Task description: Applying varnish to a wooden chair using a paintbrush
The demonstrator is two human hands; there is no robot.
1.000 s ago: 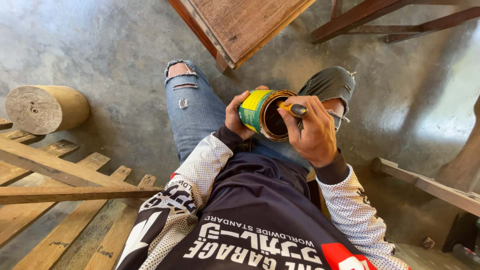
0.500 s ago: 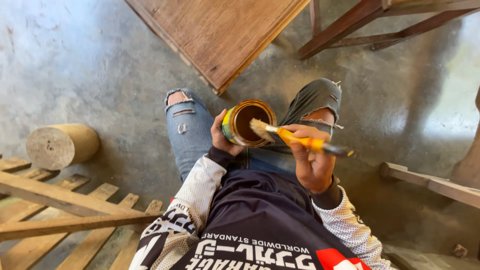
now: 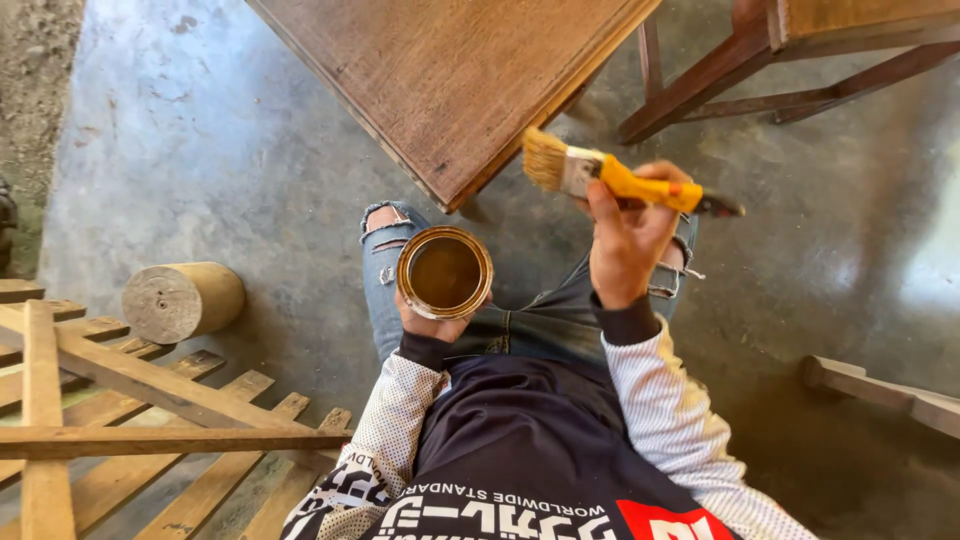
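Observation:
My left hand cradles an open round tin of brown liquid from below, held upright over my left knee. Gripped in my right hand is a paintbrush with a yellow handle and pale bristles, raised above my right knee. Its bristles point left, close to the edge of a brown wooden tabletop in front of me. The brush is out of the tin and well to its right.
A short round log lies on the concrete floor at left. Slatted wooden frames lie at lower left. Dark wooden furniture legs stand at upper right, and a wooden piece lies at right.
The brush has come out of the tin and risen up and to the right toward the tabletop. The tin has moved lower and left, now seen from straight above.

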